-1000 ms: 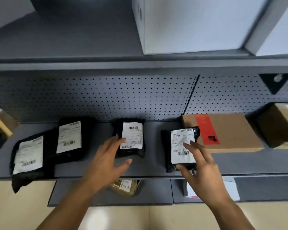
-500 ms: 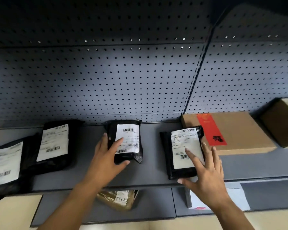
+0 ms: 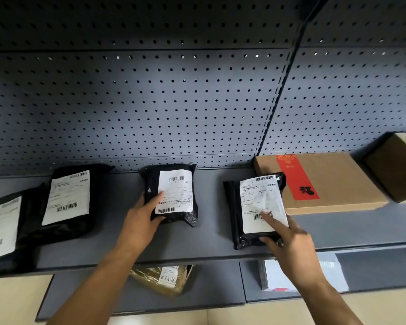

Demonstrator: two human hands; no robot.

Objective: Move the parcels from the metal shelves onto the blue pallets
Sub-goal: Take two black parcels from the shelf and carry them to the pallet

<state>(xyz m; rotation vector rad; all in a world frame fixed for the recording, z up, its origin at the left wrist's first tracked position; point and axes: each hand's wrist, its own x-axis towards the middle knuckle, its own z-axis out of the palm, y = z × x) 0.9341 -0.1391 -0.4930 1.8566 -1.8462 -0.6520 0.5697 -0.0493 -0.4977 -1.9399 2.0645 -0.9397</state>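
Several black poly parcels with white labels lie on the grey metal shelf point(image 3: 211, 233). My left hand point(image 3: 142, 215) holds the middle black parcel point(image 3: 177, 193) at its front left corner, fingers on top and thumb at the front edge. My right hand point(image 3: 290, 241) pinches the right black parcel point(image 3: 256, 205) at its front right corner, with the index finger on the label and the thumb at the front edge. Both parcels still lie on the shelf. No blue pallet is in view.
Two more black parcels point(image 3: 68, 198) point(image 3: 0, 227) lie at the left. A flat cardboard box with a red strip point(image 3: 335, 184) and a brown box point(image 3: 395, 167) sit at the right. On the lower shelf are a tan parcel point(image 3: 164, 279) and a white box point(image 3: 278, 275). Pegboard point(image 3: 150, 109) backs the shelf.
Both hands have come forward onto the parcels and closed on their front corners. The camera has moved closer, under the upper shelf.
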